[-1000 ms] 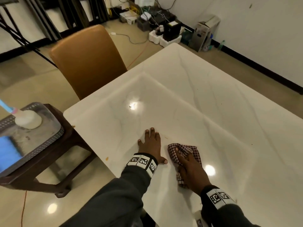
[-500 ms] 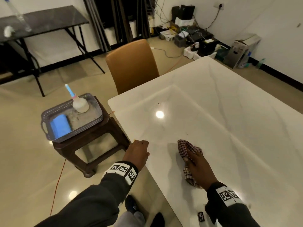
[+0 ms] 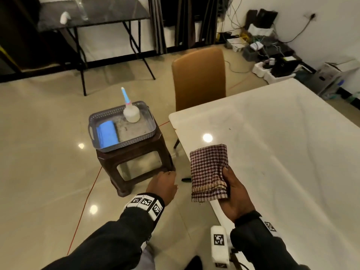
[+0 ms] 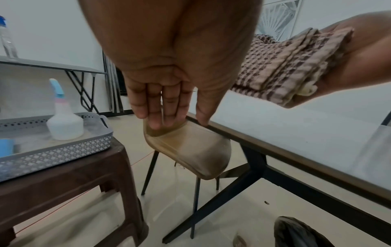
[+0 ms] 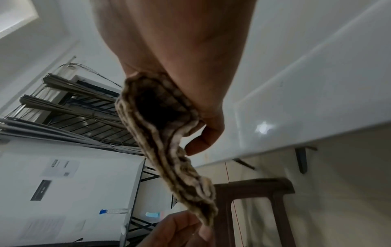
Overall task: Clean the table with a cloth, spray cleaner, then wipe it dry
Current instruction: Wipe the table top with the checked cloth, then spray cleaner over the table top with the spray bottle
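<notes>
My right hand (image 3: 231, 193) holds a folded brown-and-white checked cloth (image 3: 209, 170) up off the white marble table (image 3: 282, 152), above its near left edge, thumb pressed on top. The cloth (image 5: 169, 150) hangs folded from that hand in the right wrist view, and it shows as a cloth (image 4: 285, 66) at the upper right of the left wrist view. My left hand (image 3: 162, 185) hovers empty beside the table, over the floor, fingers (image 4: 156, 102) straight and relaxed. A white spray bottle (image 3: 131, 111) with a blue nozzle stands in a grey tray (image 3: 93, 121) on a brown stool (image 3: 136, 164); the bottle (image 4: 64, 120) is left of my left hand.
A blue cloth (image 3: 107, 134) lies in the tray. A tan chair (image 3: 198, 76) is pushed against the table's far left edge. A dark glass side table (image 3: 93, 14) stands at the back. Cables and boxes (image 3: 272, 61) crowd the far right corner.
My right hand lifted the cloth off the table and now holds it up folded. My left hand left the table edge and hangs beside it. The head view swung left toward the stool.
</notes>
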